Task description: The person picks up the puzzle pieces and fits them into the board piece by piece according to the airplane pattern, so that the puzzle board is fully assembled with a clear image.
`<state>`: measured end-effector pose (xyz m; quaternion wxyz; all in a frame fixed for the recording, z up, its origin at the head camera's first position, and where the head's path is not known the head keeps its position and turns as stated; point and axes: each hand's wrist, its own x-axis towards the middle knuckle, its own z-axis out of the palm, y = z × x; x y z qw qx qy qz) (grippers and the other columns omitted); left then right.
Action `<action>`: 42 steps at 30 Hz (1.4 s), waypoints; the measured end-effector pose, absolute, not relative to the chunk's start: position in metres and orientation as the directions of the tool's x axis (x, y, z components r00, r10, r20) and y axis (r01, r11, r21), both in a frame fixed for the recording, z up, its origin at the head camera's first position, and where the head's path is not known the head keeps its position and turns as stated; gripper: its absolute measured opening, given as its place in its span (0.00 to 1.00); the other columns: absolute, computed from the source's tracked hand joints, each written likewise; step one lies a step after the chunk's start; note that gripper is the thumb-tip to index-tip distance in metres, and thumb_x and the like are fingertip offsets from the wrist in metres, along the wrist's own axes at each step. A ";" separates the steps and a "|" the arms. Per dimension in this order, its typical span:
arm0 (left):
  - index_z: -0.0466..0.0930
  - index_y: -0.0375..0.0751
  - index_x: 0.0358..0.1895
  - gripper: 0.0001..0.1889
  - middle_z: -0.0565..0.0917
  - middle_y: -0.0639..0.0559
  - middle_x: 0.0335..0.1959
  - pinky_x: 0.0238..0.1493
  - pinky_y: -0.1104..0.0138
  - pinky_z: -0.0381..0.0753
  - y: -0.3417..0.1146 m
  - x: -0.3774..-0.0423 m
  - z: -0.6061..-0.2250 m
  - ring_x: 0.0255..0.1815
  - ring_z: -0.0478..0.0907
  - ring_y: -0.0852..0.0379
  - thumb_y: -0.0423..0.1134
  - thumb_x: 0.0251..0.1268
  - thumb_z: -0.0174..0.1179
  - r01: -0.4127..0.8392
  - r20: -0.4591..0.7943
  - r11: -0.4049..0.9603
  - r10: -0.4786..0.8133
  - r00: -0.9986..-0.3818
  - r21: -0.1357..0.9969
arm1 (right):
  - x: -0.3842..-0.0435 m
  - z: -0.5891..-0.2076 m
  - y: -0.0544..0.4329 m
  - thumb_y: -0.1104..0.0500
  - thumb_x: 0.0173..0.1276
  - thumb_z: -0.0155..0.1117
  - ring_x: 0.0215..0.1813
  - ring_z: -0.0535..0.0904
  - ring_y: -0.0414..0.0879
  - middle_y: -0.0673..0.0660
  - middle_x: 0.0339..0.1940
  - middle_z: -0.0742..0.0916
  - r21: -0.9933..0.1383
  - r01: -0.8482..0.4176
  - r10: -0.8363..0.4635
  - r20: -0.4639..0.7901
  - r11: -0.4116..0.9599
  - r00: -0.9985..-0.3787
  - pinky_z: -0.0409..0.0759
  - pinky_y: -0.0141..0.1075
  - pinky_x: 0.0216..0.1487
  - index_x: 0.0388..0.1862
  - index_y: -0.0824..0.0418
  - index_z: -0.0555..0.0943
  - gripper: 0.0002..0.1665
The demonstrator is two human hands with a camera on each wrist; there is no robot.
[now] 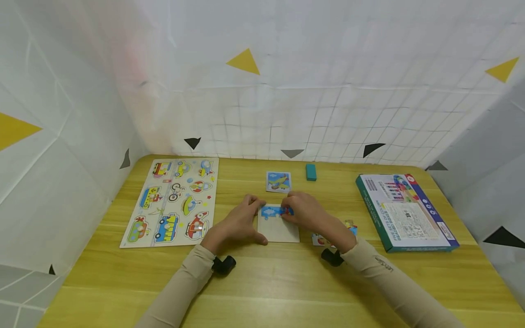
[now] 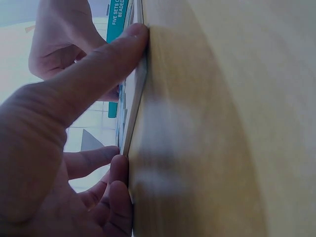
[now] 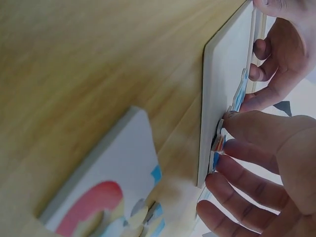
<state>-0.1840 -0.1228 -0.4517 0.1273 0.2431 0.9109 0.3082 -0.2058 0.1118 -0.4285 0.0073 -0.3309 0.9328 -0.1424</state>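
Note:
A pale square puzzle tray (image 1: 279, 233) lies on the table between both hands. My left hand (image 1: 243, 219) holds the tray along its left side, thumb at the near edge and fingers by the far left corner. Along the tray's far edge sits a blue jigsaw piece (image 1: 268, 211) with a cloud pattern. My right hand (image 1: 305, 213) pinches a blue and red jigsaw piece (image 3: 217, 144) at the tray's far right, beside the first one. Loose jigsaw pieces (image 3: 106, 182) lie right of the tray, partly hidden under the right forearm in the head view.
Behind the tray lies an airplane picture card (image 1: 279, 181), with a teal block (image 1: 311, 172) to its right. A wooden vehicle puzzle board (image 1: 172, 202) covers the table's left side. At the right lies a flat boxed bead set (image 1: 406, 212). White sheeting (image 1: 287, 114) hangs behind the table.

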 end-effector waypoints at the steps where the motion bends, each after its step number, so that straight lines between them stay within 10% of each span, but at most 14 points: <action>1: 0.63 0.45 0.75 0.57 0.61 0.46 0.69 0.61 0.57 0.72 -0.123 -0.184 -0.451 0.58 0.72 0.51 0.57 0.37 0.83 0.364 -0.082 0.692 0.521 -0.850 0.624 | -0.206 -0.428 0.112 0.56 0.60 0.78 0.32 0.74 0.42 0.53 0.33 0.83 -0.271 -0.615 -0.619 0.080 0.740 -0.781 0.76 0.36 0.34 0.39 0.61 0.88 0.12; 42: 0.63 0.45 0.75 0.57 0.61 0.46 0.68 0.60 0.57 0.72 -0.124 -0.182 -0.452 0.58 0.71 0.51 0.57 0.38 0.82 0.368 -0.075 0.682 0.527 -0.847 0.633 | -0.204 -0.417 0.126 0.59 0.73 0.64 0.35 0.78 0.44 0.51 0.33 0.83 -0.345 -0.590 -0.606 0.072 0.730 -0.792 0.78 0.39 0.36 0.41 0.62 0.88 0.09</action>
